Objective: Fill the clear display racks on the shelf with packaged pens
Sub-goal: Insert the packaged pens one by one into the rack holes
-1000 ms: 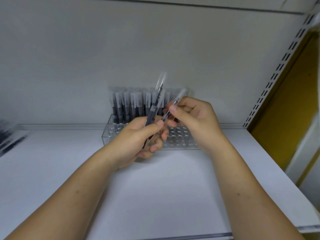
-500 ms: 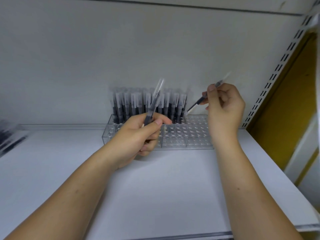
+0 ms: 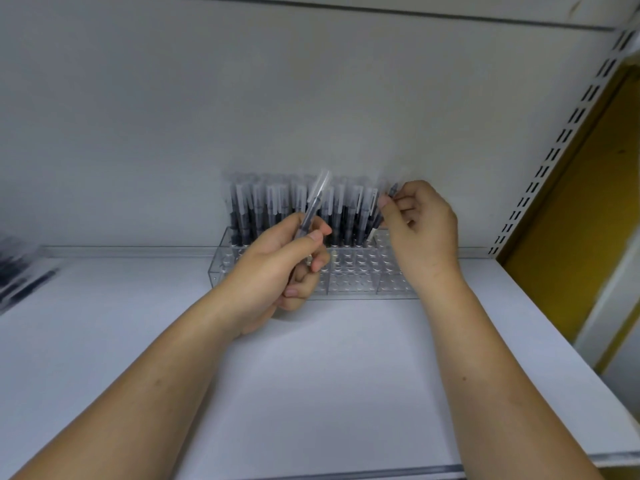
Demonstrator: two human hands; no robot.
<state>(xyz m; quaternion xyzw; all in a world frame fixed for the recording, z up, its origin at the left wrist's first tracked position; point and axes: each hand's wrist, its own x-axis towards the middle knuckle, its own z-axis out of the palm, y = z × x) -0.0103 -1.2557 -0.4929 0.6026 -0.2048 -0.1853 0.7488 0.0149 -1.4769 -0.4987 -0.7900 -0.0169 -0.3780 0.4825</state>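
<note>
A clear rack (image 3: 353, 284) with a grid of holes sits at the far side of a white shelf (image 3: 329, 375), just in front of the grey back panel (image 3: 311, 98). Its far row holds a line of standing pens (image 3: 273, 209) in clear sleeves, running from the left end almost to the right; the nearer holes that can be seen hold nothing. The left hand (image 3: 273, 271) is raised in front of the rack's left half, fingers curled, thumb and forefinger gripping a wrapped pen (image 3: 315, 202) that tilts up and to the right, its clear top above the standing row. The right hand (image 3: 420, 233) is over the rack's right part, thumb and fingertips pinching the upper end of a second pen (image 3: 392, 191), which slants down and left toward the right end of the far row; whether its lower end is in a hole cannot be told. At the far left edge lie blurred dark packets (image 3: 20, 275). A slotted upright (image 3: 554, 150) rises on the right.
</note>
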